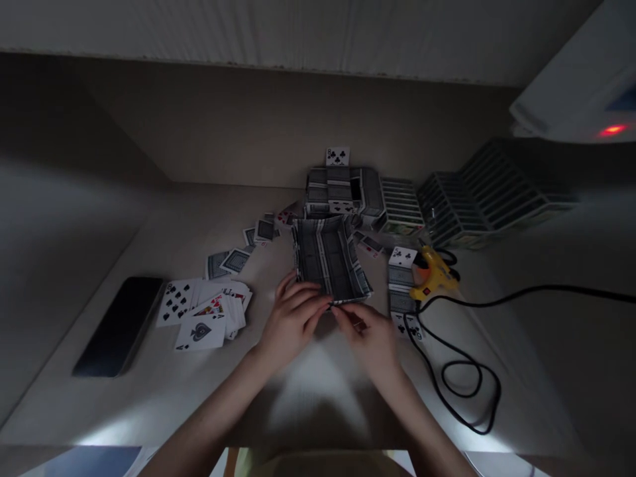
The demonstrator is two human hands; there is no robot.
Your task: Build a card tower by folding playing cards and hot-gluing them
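At the middle of the table (169, 238) we had a card tray (311, 252), dark gray, striped with pale lines and walled at its sides, its near edge pinched by our left hand (292, 321) and right hand (373, 341). To the left we read "A" on an ace of spades (200, 332) and "8" on another spade card (175, 305); at the far side, "8" showed on a club card (338, 157).

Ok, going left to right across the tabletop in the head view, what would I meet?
Black smartphone → ace of spades → left hand → right hand → yellow glue gun.
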